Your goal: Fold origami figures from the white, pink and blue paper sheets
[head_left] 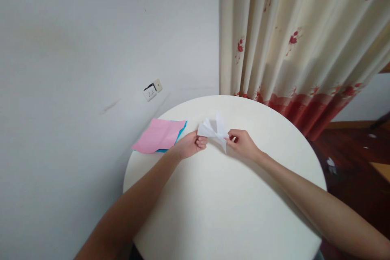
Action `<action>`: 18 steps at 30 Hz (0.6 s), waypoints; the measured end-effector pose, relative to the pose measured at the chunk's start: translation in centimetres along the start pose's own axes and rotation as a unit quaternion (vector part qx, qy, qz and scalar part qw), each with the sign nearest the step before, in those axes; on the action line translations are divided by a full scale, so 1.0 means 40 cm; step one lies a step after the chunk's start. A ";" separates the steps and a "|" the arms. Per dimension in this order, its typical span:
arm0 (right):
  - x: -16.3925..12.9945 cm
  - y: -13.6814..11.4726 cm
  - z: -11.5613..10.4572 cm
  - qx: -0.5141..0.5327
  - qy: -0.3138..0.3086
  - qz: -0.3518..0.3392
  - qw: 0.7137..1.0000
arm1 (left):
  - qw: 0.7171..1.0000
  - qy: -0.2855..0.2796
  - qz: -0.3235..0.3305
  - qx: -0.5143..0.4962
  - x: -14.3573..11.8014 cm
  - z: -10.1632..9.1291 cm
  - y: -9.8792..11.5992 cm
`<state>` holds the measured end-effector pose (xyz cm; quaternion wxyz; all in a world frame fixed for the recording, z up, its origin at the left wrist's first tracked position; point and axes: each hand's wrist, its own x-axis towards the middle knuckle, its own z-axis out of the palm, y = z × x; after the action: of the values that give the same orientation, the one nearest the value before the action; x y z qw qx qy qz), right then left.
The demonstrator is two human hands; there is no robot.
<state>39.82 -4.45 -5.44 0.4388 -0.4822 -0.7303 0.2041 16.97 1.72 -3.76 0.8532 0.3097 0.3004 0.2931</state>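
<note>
mid-fold here, both my left hand [191,144] and right hand [242,142] pinching the white folded paper [213,130] over the bench [231,211], next i'd guess another careful crease.

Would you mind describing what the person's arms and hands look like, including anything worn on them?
Both forearms are bare as far as the frame shows, with no sleeves visible. The left hand and right hand wear no gloves; no watch, bracelet or ring is visible.
</note>
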 end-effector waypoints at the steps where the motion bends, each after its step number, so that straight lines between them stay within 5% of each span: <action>1: 0.003 0.004 0.004 0.002 0.042 0.017 0.999 | 0.997 0.038 0.068 0.006 0.009 0.007 -0.012; 3: 0.006 0.009 0.011 0.000 0.138 0.056 0.989 | 0.966 0.126 0.220 0.052 0.024 0.023 -0.048; 6: 0.003 0.006 0.023 0.025 0.193 0.101 0.976 | 0.866 0.175 0.402 0.241 0.033 0.054 -0.116; 11: -0.010 -0.023 0.052 0.133 0.158 0.105 0.973 | 0.764 0.116 0.445 0.452 0.028 0.086 -0.176; 18: -0.010 -0.034 0.062 0.235 0.158 0.080 0.956 | 0.695 0.159 0.482 0.509 0.034 0.055 -0.139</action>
<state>37.08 -5.10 -5.97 0.6316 -0.4485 -0.5421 0.3256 21.12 -1.67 -6.76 0.2466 0.7475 0.3444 0.5117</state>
